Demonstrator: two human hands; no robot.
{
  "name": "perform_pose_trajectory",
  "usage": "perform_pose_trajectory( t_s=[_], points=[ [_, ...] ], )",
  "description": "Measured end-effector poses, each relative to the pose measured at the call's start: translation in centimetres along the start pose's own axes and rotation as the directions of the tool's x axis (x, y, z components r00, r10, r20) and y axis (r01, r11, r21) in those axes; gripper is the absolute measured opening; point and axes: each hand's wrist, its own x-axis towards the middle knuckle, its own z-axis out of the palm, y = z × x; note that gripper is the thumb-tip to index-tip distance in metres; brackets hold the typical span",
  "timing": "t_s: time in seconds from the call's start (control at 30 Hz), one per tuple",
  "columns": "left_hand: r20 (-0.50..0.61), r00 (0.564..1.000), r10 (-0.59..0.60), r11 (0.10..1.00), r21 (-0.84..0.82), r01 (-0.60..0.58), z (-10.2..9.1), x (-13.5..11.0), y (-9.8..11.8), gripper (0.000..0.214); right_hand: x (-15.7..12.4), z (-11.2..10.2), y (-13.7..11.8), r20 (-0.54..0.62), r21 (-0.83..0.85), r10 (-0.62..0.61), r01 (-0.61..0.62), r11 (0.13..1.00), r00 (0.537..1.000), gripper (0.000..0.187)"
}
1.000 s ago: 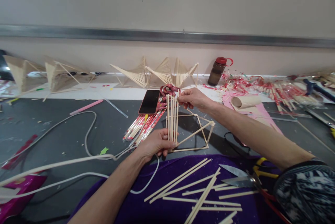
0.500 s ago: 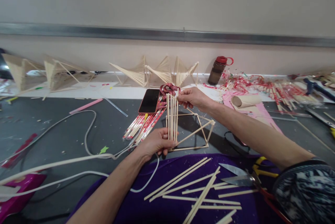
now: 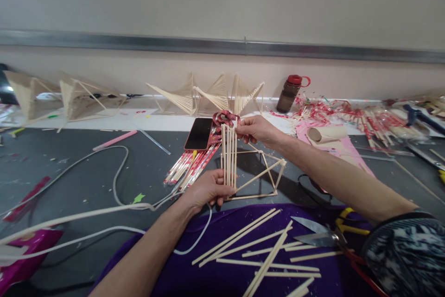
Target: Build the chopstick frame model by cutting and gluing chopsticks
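A frame of thin wooden sticks (image 3: 267, 170) stands on the dark table, with several upright sticks (image 3: 229, 157) side by side at its left end. My left hand (image 3: 212, 189) is closed around the lower ends of these uprights, thumb in front. At their top, my right hand (image 3: 255, 129) pinches the upper end of the rightmost stick. Loose cut sticks (image 3: 267, 267) lie on a purple cloth (image 3: 174, 276) nearer to me. Scissors (image 3: 323, 236) with yellow and red handles rest open at the cloth's right side.
Behind the frame lie a phone (image 3: 199, 133) and wrapped chopsticks (image 3: 184, 172). Finished stick structures (image 3: 212, 95) and a bottle (image 3: 291, 93) line the wall. White cords (image 3: 118, 172) cross the left side, near a pink glue gun (image 3: 29, 260). A cardboard tube (image 3: 327, 134) sits at right.
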Motion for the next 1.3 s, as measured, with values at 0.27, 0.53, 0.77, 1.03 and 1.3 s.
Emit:
perform_pose_trajectory(
  t_s=[0.27, 0.53, 0.77, 1.03, 1.3],
  points=[
    [-0.003, 1.0, -0.005, 1.0, 0.01, 0.005, -0.01, -0.04, -0.03, 0.041, 0.15, -0.04, 0.15, 0.004, 0.011, -0.025, 0.025, 1.0, 1.0, 0.019],
    [-0.005, 1.0, -0.013, 1.0, -0.009, 0.013, 0.1, -0.11, 0.16, 0.042, 0.21, 0.04, 0.39, -0.004, 0.039, -0.038, 0.038, 0.999, 0.999, 0.016],
    [-0.006, 1.0, -0.009, 1.0, 0.006, 0.009, 0.07, -0.08, 0.14, 0.041, 0.24, 0.11, 0.39, -0.007, 0.034, -0.037, 0.037, 0.999, 0.999, 0.015],
    [-0.005, 1.0, -0.005, 1.0, 0.013, 0.006, 0.09, -0.06, 0.07, 0.04, 0.35, -0.02, 0.5, 0.021, 0.068, -0.011, 0.01, 0.998, 1.0, 0.02],
    [-0.004, 1.0, -0.001, 1.0, 0.025, 0.001, 0.01, -0.03, -0.04, 0.039, 0.87, -0.45, 0.25, 0.086, 0.044, 0.017, -0.021, 0.999, 0.996, 0.019]
  ],
)
